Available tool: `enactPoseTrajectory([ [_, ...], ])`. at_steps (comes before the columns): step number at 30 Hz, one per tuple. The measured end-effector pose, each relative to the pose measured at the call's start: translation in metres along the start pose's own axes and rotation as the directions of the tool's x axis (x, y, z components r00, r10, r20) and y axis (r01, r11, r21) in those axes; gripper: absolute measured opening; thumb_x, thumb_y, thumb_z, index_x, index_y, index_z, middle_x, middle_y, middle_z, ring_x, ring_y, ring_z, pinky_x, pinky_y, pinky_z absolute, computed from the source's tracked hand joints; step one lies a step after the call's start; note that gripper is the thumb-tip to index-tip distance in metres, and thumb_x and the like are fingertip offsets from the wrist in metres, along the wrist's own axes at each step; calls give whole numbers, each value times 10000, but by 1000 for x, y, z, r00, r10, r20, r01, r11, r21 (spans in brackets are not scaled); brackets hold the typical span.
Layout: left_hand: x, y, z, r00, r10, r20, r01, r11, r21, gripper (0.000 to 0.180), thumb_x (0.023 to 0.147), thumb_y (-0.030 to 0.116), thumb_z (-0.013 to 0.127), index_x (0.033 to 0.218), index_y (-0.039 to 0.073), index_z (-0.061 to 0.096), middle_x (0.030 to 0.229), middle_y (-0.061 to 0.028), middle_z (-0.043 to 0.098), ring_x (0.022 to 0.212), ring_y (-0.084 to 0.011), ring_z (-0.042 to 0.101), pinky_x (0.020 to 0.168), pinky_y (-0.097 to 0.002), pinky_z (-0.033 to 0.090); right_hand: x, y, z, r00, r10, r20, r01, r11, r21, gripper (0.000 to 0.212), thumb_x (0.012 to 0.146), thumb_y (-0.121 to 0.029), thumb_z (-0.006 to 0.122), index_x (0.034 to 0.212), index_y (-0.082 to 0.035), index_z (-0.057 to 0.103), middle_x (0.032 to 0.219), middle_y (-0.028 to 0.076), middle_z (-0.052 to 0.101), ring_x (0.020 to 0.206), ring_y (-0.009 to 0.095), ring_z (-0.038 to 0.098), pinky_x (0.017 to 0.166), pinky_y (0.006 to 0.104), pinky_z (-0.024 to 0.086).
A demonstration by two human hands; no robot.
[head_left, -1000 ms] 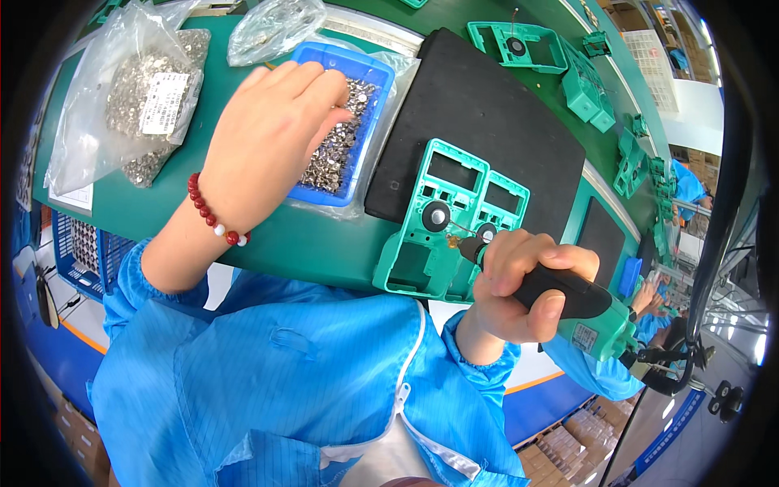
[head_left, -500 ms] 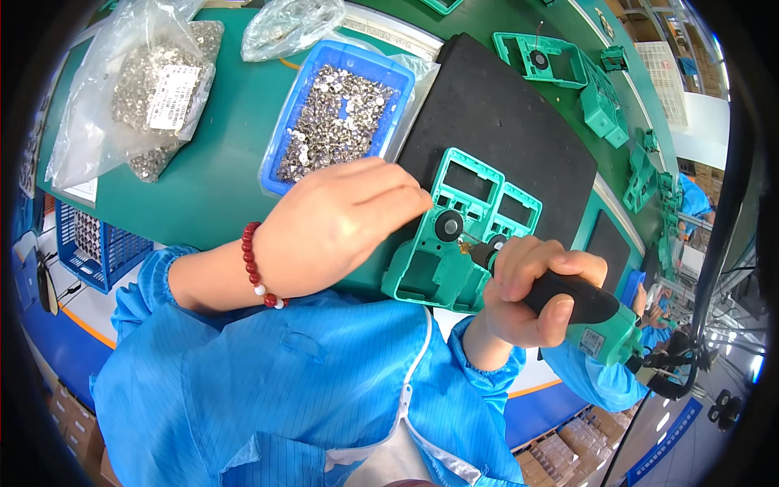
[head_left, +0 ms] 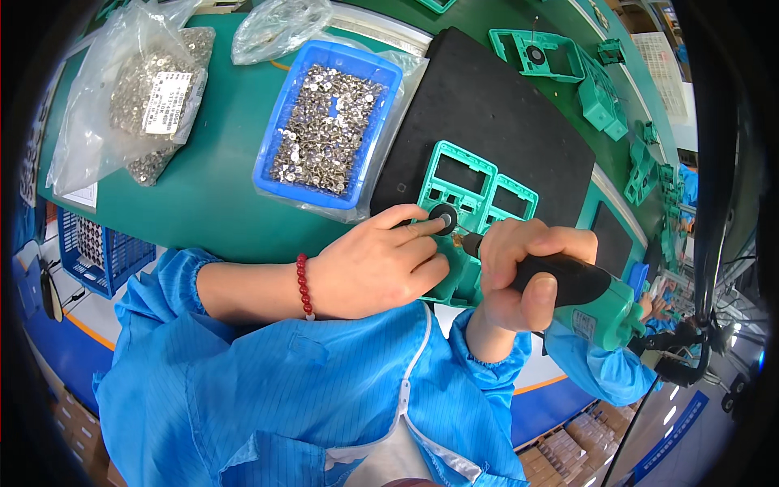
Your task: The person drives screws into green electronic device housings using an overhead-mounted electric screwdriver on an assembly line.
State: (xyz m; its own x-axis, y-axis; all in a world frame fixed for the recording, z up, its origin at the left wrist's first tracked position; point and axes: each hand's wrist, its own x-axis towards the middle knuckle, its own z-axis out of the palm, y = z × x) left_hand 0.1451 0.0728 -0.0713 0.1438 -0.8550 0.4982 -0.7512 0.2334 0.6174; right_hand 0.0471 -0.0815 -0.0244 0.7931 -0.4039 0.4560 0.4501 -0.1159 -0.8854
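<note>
My right hand [head_left: 519, 264] is wrapped round a black and green electric screwdriver [head_left: 602, 315]. The driver's tip points left into a green plastic housing [head_left: 464, 172], close to a black disc [head_left: 445, 217] with a pale centre that resembles a small speaker. My left hand [head_left: 381, 264] reaches in from the other side. Its foremost fingers stretch out onto the disc, while the others bend loosely over the housing's near part. Whether a screw sits at the driver's tip is too small to tell. My hands hide much of the housing's lower half.
A blue tray [head_left: 266, 174] of small metal screws stands left of a black mat [head_left: 519, 122]. Further left lies a clear bag of similar metal pieces [head_left: 158, 97]. More green housings [head_left: 537, 55] line the far right. A blue crate [head_left: 130, 256] sits at lower left.
My left hand has moved down from near the screw tray, its fingers going from pinched together to stretched onto the disc. The right hand and screwdriver have shifted slightly left.
</note>
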Motion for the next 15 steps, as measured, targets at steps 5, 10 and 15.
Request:
enactPoseTrajectory([
  [5, -5, -4, 10, 999, 1, 37, -2, 999, 46, 73, 803, 121, 594, 816, 49, 597, 851, -113, 663, 1102, -269, 663, 992, -396, 440, 1, 3, 6, 999, 29, -35, -30, 999, -36, 382, 948, -361, 620, 1047, -37, 444, 571, 33, 480, 439, 112, 419, 412, 268, 339],
  [10, -1, 3, 8, 1000, 13, 27, -17, 991, 133, 76, 783, 122, 595, 801, 49, 589, 839, -105, 653, 1101, -276, 659, 990, -397, 441, 2, 0, 14, 997, 19, -80, -28, 993, -111, 367, 948, -358, 625, 1022, -40, 456, 545, 21, 457, 423, 105, 403, 399, 262, 329],
  [15, 1, 5, 10, 999, 15, 48, -21, 992, 122, 92, 799, 126, 587, 837, 43, 601, 870, -119, 657, 1146, -294, 637, 1018, -415, 426, -2, 6, 8, 992, -27, -127, 15, 995, -99, 354, 956, -351, 606, 1042, -37, 467, 557, 25, 456, 423, 99, 380, 399, 259, 316],
])
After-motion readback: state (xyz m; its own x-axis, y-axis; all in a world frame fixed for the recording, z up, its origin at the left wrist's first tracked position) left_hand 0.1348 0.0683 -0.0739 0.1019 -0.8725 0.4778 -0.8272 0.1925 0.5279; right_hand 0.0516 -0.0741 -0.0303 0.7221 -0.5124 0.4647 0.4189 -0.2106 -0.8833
